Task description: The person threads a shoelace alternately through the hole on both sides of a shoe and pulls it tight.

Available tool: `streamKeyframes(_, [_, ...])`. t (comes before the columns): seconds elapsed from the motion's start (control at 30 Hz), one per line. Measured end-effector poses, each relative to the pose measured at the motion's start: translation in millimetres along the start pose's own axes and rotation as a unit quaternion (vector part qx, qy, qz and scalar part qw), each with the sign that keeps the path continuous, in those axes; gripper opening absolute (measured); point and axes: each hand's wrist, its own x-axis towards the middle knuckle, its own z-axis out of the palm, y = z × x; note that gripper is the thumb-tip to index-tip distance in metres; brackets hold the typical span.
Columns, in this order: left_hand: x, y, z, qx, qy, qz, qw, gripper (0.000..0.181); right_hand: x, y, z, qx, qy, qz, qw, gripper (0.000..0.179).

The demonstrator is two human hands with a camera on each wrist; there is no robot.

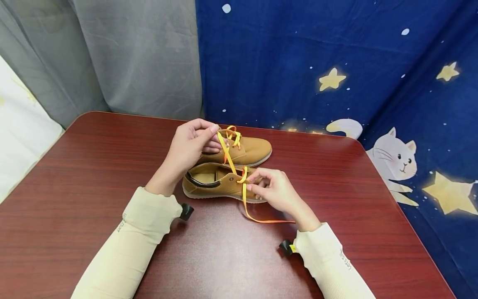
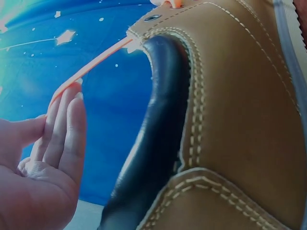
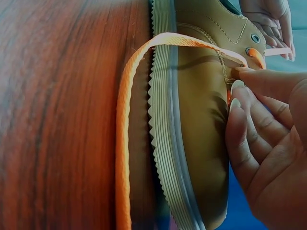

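Note:
Two tan lace-up shoes lie side by side on the table, toes to the right. My left hand [image 1: 190, 143] pinches one end of the nearer shoe's yellow-orange shoelace [image 1: 226, 153] between thumb and fingers, drawing it taut above the shoe opening. Over the laced front of the near shoe [image 1: 213, 187], my right hand [image 1: 276, 189] has thumb and fingertips together at the lace crossing; the exact grip is partly hidden. The other lace end [image 3: 123, 143] hangs over the sole onto the table. Dark lining [image 2: 160, 96] shows at the collar in the left wrist view.
The far shoe [image 1: 257, 150], its lace tied in a bow, stands just behind the near one. Both are on a reddish-brown wooden table [image 1: 93, 207]. Grey curtain [image 1: 142, 54] and blue starry curtain [image 1: 280, 62] hang behind the table's back edge.

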Motion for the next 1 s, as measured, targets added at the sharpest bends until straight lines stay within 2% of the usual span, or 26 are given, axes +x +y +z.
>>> streamKeyframes(0.2, [-0.9, 2.0, -3.9, -0.025, 0.032, 0.054, 0.9977, 0.018, 0.5, 0, 0, -0.011, 0.002, -0.007, 0.9999, 0.008])
streamKeyframes(0.3, [-2.1, 3.5, -5.0, -0.033, 0.047, 0.069, 0.9960, 0.017, 1.4, 0, 0, -0.018, 0.003, -0.008, 0.9998, 0.008])
streamKeyframes(0.43, [-4.2, 5.5, -4.5, -0.029, 0.040, 0.057, 0.9972, 0.018, 2.2, -1, 0, -0.020, 0.001, -0.008, 0.9998, 0.008])
streamKeyframes(0.53, [-7.4, 8.8, -4.2, 0.026, 0.026, 0.049, 0.9981, 0.022, 2.4, -2, 1, -0.021, -0.003, -0.004, 0.9998, 0.008])
streamKeyframes(0.63, [-11.2, 13.5, -4.0, 0.093, 0.013, 0.053, 0.9941, 0.025, 2.2, -2, 1, -0.024, -0.006, 0.000, 0.9997, 0.007])
streamKeyframes(0.7, [-12.5, 15.7, -3.0, 0.115, 0.004, 0.058, 0.9916, 0.027, 1.9, -2, 1, -0.025, -0.005, 0.002, 0.9997, 0.008])
streamKeyframes(0.8, [-12.4, 14.9, -0.1, 0.105, -0.003, 0.051, 0.9932, 0.027, 1.0, -2, 0, -0.024, -0.003, 0.005, 0.9997, 0.008])
streamKeyframes(1.0, [-10.8, 8.6, 5.8, 0.063, -0.016, 0.013, 0.9978, 0.028, -1.1, -2, 0, -0.021, -0.001, 0.012, 0.9997, 0.008])
